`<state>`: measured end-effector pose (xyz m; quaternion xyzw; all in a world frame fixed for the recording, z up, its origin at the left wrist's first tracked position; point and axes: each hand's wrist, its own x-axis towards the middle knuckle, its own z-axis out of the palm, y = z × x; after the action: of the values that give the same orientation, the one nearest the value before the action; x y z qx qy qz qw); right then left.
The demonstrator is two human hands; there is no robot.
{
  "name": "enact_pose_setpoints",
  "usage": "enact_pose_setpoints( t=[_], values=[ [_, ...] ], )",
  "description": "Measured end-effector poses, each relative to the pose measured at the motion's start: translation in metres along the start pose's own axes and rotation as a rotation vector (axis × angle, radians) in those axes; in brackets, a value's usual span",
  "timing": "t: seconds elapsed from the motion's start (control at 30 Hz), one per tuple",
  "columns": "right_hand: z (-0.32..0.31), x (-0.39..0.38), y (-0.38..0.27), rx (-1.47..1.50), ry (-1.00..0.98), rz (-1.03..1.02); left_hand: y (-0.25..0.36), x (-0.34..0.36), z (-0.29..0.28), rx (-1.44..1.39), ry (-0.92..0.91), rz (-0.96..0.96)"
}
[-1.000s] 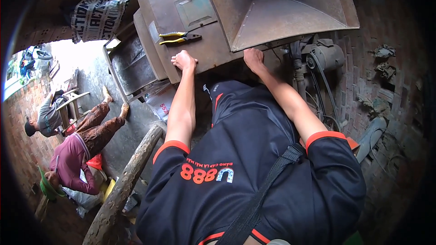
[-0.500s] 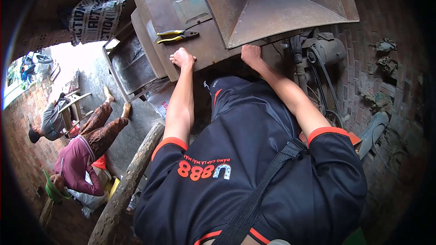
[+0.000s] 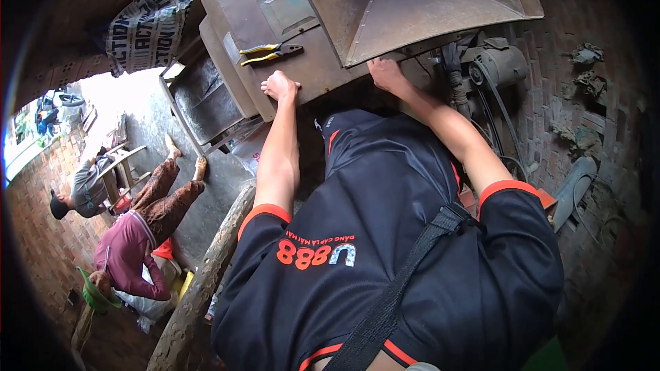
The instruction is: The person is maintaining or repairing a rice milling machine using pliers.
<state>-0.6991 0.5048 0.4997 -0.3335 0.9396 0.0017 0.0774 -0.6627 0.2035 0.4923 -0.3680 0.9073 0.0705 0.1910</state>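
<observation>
Now the left hand [image 3: 280,86] and right hand [image 3: 388,75], apart, seem to lean on the metal machine [image 3: 330,69], grip unclear, so moving on would call for lifting.

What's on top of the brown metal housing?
Yellow-and-black pliers lie on the housing, near a rectangular panel; the left hand rests at its near edge. The flared hopper hides part of it, so anything behind there can't be seen.

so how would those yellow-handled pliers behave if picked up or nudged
The pliers look stiff and probably heavy for their size, given the dark metal head. Lying flat on the metal housing, they'd likely slide rather than roll.
</observation>
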Motion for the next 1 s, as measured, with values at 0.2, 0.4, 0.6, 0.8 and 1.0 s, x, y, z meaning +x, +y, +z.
enact_pose_setpoints(
  t=[0.2,0.4,0.6,0.8,1.0],
  values=[
    [-0.006,0.011,-0.015,0.305,-0.219,0.309,-0.007,-0.001,0.003,-0.010,-0.022,-0.006],
    [0.013,0.014,-0.027,0.405,-0.153,0.712,0.006,-0.004,-0.010,-0.008,-0.036,0.020],
    [-0.021,0.030,-0.044,0.596,-0.313,0.876,-0.005,-0.014,-0.008,0.025,-0.041,-0.010],
    [-0.003,0.051,-0.046,0.626,-0.305,1.128,-0.016,-0.003,-0.003,-0.017,-0.070,-0.036],
    [-0.016,0.044,-0.068,0.182,-0.248,0.351,-0.005,-0.007,-0.010,0.013,-0.025,0.081]
  ],
)
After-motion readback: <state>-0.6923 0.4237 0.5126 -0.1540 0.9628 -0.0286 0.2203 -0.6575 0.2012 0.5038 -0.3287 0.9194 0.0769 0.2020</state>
